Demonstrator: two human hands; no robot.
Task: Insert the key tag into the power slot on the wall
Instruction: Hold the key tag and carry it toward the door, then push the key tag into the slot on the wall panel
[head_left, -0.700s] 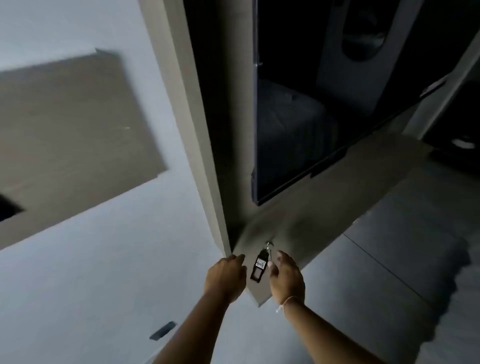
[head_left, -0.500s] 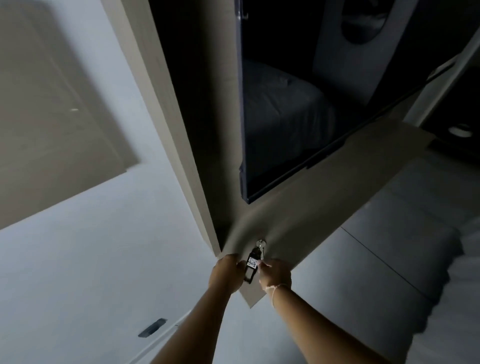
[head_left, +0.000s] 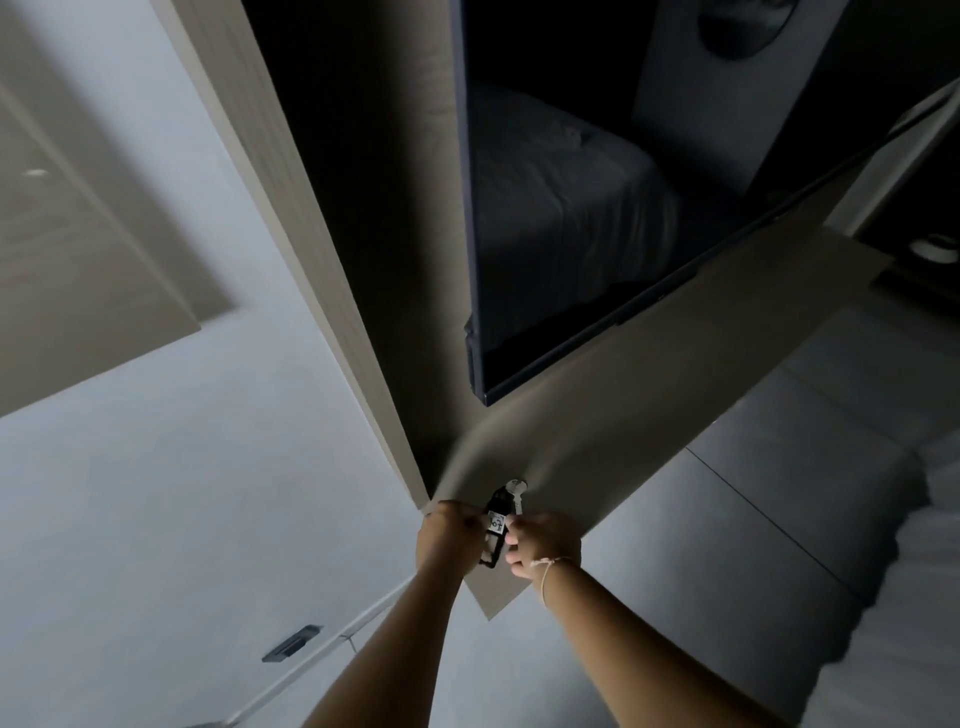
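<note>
A black key tag with a white numbered label hangs between both hands, with a silver key sticking out above it. My left hand pinches the tag's left edge. My right hand, with a thin string bracelet at the wrist, grips its right edge. Both hands are in front of the lower corner of a beige wood panel. A small dark rectangular fitting sits on the white wall at lower left, well apart from the hands; whether it is the power slot I cannot tell.
The room is dim. A large dark screen on the wood panel reflects a bed. A white wall fills the left, with a beige panel on it. A white bed lies at the right edge.
The view has swung and the hands have closed in on each other. The left hand, which was beside the tag, now grips it together with the right.
</note>
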